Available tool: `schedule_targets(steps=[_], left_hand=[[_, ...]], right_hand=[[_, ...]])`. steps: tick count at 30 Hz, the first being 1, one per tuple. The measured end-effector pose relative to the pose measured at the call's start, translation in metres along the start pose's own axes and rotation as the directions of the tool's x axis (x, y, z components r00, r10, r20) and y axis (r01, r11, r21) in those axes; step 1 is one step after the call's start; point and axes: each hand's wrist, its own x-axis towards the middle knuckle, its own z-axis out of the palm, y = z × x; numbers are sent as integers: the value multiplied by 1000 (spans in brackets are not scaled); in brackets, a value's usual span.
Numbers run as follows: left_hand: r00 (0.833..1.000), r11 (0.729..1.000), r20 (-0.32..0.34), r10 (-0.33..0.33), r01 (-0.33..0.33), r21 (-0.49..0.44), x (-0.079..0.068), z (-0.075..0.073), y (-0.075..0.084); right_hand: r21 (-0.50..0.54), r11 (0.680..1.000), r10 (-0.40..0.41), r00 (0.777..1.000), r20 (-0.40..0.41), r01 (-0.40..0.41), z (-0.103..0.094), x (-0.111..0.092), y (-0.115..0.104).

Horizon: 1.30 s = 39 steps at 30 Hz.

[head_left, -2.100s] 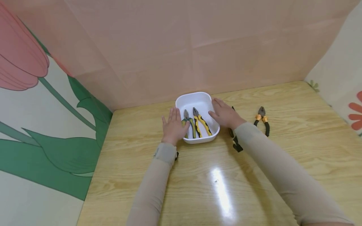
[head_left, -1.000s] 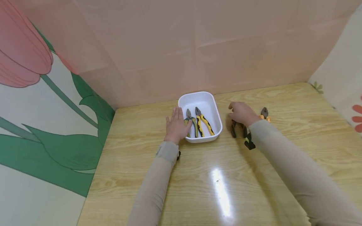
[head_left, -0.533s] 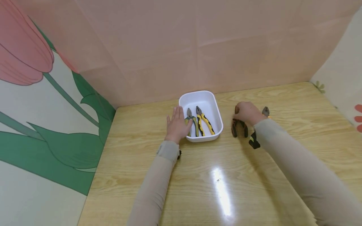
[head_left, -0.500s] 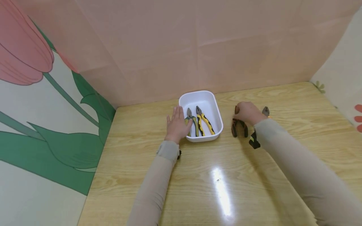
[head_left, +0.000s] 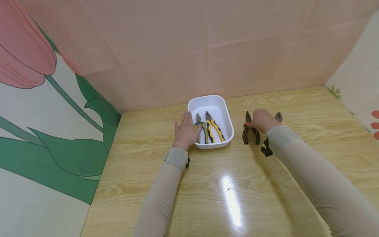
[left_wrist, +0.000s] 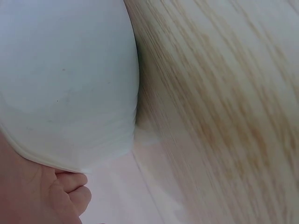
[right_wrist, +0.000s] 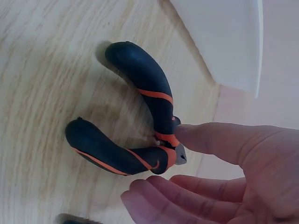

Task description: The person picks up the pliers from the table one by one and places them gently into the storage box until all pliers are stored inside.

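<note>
My left hand [head_left: 186,131] lies along the left rim of a white plastic box [head_left: 219,113], fingers straight and thumb over the edge. Inside lie two pliers, one with green-and-black handles [head_left: 204,131] and one with yellow-and-black handles [head_left: 218,131]. To the right of the box, black-and-orange pliers [right_wrist: 149,79] lie on the table with handles spread. My right hand [head_left: 263,120] is at their pivot: in the right wrist view the thumb touches it from one side, and the loosely extended fingers [right_wrist: 196,198] are on the other.
Another pair of pliers [head_left: 278,116] is farther right on the wooden table [head_left: 142,154], mostly covered by my right hand and sleeve. A pinkish sheet [head_left: 165,75] rises behind the table's back edge. Patterned panels stand at left and right.
My right hand has left the box's right side and moved right to the black-and-orange pliers. Lately it shifted slightly back, uncovering their nose. My left hand has stayed on the rim.
</note>
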Motion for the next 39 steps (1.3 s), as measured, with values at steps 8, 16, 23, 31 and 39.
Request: schedule_targets(steps=[8, 16, 23, 31, 39], left_hand=[[1000, 1000, 6, 3, -3, -13, -1, 0, 1], [1000, 1000, -2, -3, 3, -22, -3, 0, 2], [1000, 999, 7, -13, 13, -31, -5, -1, 3], [1000, 999, -1, -21, 21, -31, -6, 0, 3], [1000, 999, 5, -24, 24, -33, -4, 1, 3]], right_hand=[[36, 999, 34, 997, 68, -36, 6, 3, 10], [21, 999, 46, 997, 63, -48, 8, 0, 9], [43, 995, 85, 993, 77, -89, 9, -2, 10], [83, 991, 104, 992, 69, -109, 10, -4, 14], [99, 988, 109, 991, 73, -116, 10, -2, 20]])
